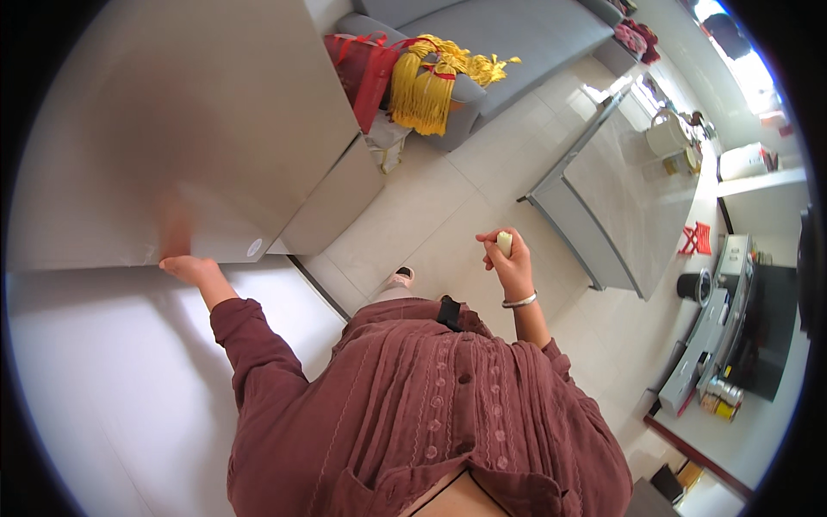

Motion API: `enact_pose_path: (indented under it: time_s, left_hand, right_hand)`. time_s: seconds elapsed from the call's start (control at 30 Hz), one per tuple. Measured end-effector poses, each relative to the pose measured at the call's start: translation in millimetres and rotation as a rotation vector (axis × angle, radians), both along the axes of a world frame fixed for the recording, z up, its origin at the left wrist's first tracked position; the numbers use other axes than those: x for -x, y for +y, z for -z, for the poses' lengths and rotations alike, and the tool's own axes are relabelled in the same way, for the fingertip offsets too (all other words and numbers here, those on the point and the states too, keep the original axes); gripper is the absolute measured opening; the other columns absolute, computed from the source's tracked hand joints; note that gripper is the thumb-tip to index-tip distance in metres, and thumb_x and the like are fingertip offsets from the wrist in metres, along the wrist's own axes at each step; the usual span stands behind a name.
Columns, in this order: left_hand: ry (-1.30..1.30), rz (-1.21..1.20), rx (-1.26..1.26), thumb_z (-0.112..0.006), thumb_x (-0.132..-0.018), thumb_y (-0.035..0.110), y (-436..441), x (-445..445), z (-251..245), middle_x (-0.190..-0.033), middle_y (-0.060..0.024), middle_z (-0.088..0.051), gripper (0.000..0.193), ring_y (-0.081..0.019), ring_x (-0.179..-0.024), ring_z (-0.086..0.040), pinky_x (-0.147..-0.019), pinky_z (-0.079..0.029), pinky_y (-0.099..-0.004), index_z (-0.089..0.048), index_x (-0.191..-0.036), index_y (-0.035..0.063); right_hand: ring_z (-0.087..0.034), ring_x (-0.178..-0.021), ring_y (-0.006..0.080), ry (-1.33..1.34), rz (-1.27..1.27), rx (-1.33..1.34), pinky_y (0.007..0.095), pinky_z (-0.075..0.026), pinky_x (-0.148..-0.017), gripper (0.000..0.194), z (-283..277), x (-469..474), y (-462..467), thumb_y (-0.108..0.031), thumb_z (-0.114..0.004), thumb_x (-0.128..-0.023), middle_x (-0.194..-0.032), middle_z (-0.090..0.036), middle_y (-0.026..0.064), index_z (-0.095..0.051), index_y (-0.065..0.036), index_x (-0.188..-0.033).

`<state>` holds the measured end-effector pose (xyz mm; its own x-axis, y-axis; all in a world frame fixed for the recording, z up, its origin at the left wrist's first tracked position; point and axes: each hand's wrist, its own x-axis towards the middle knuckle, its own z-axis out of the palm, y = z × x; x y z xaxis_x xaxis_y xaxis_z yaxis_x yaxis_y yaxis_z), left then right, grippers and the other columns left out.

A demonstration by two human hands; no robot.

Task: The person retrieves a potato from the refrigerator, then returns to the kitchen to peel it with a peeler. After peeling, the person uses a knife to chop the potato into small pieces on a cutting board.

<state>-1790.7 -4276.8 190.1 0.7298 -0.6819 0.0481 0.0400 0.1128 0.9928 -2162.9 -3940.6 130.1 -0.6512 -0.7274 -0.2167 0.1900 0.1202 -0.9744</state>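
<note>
At the left, my left hand (188, 269) touches the lower edge of a large glossy refrigerator door (213, 142); its fingertips are partly hidden at the edge, and a blurred reflection shows in the surface. My right hand (508, 258), with a silver bangle on the wrist, is raised in front of me over the tiled floor. Its fingers are closed around a short, pale green-white piece of vegetable (504, 243), whose cut end points up; the exact kind is unclear.
A grey sofa (517, 39) holds a red bag (371, 84) and yellow tassels (420, 97). A grey table (620, 187) with a pitcher (668, 134) stands at the right. Beyond it are a dark bin (694, 286) and a television (765, 333). A white wall (161, 388) lies at the left.
</note>
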Motion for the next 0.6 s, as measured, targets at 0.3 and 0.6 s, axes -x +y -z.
enact_pose_path:
  time_s: [0.3,0.6]
  left_hand:
    - [-0.636,-0.096,0.017,-0.032,-0.094,0.03,-98.7,-76.5,113.9,-0.1,-0.0163,-0.054,0.042,-0.0258,-0.082,-0.05,-0.086,-0.04,-0.0383,-0.05,-0.09,-0.008]
    - [-0.526,-0.309,-0.404,-0.042,-0.09,0.031,-52.9,-7.4,139.3,-0.124,-0.0181,-0.048,0.05,-0.0362,-0.103,-0.055,-0.093,-0.041,-0.0463,-0.033,-0.122,-0.0062]
  right_hand:
    - [-0.054,-0.061,0.0077,-0.081,0.247,-0.094,0.0208,-0.046,-0.049,0.008,29.5,12.4,2.4,-0.004,-0.054,-0.084,-0.088,-0.063,0.0059,-0.05,-0.004,-0.09]
    - [-0.056,-0.062,0.0072,-0.182,0.446,-0.146,0.0205,-0.046,-0.05,0.008,66.0,0.8,89.5,-0.008,-0.055,-0.085,-0.087,-0.062,0.0039,-0.049,-0.006,-0.09]
